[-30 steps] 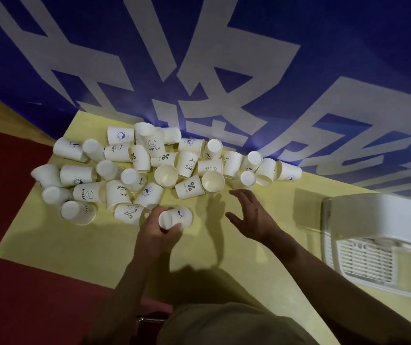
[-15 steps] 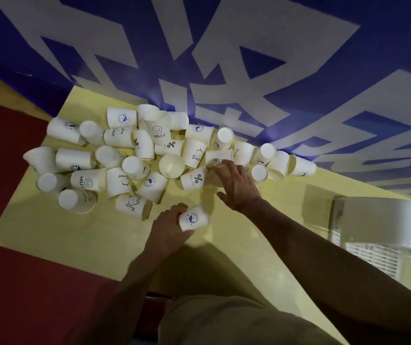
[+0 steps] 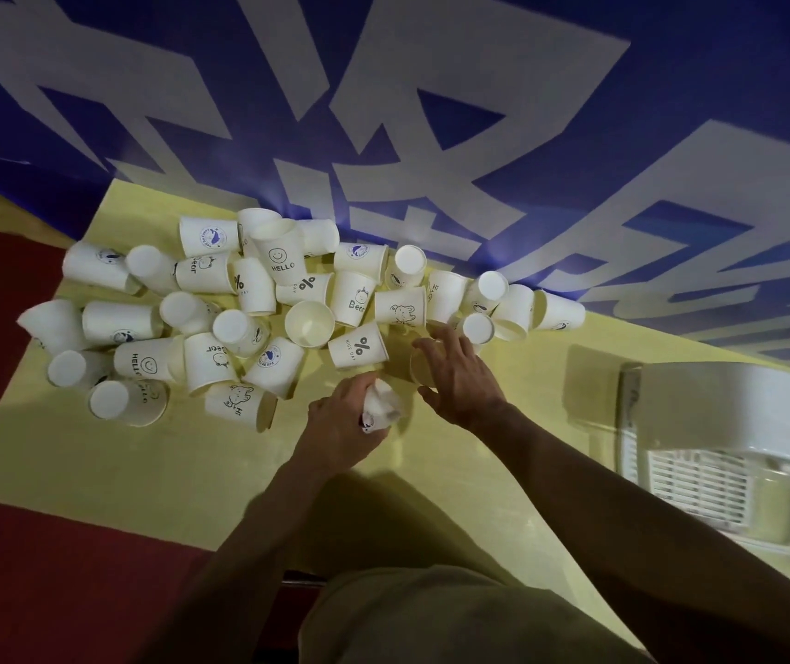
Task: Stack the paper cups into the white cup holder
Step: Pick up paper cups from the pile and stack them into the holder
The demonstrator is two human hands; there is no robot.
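Several white paper cups (image 3: 357, 348) lie in a loose pile across the far half of the yellow table (image 3: 144, 472); most are on their sides and some carry small prints. My left hand (image 3: 343, 426) grips one paper cup (image 3: 382, 408) just in front of the pile. Close to its right, my right hand (image 3: 462, 376) curls over a second cup (image 3: 421, 371), which is shaded and mostly hidden under the fingers. The white cup holder (image 3: 728, 424) stands at the table's right edge, apart from both hands.
A blue banner (image 3: 431, 112) with large white characters rises directly behind the pile. Red floor (image 3: 24, 567) borders the table on the left and near side. My lap fills the bottom centre of the view.
My right hand reached into the pile, closed over a cup and drew it back toward my left hand. My left hand moved its cup rightward, close to the right hand.
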